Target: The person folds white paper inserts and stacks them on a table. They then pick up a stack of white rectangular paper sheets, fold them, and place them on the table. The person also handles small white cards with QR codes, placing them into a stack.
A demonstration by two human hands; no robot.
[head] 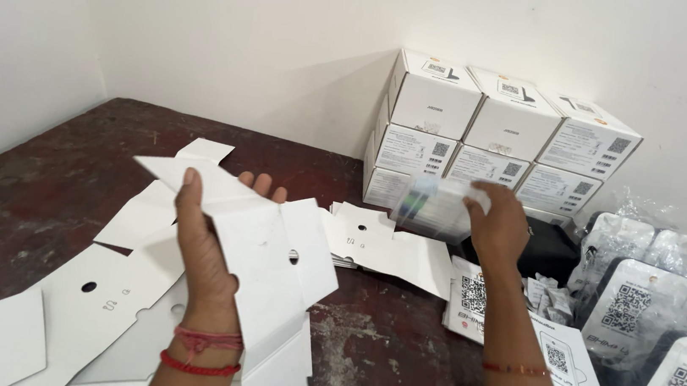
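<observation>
My left hand holds up a flat, unfolded white cardboard insert with a small round hole, its thumb on the near face and its fingers behind. My right hand is stretched further back and grips a clear plastic-wrapped item, blurred by motion, just in front of the stacked white boxes. Red thread and a red bangle circle my left wrist; a thin red bangle is on my right wrist.
More flat white inserts lie spread on the dark worn table at left, with a small pile in the middle. Printed leaflets and several bagged white devices lie at right. Walls close the back.
</observation>
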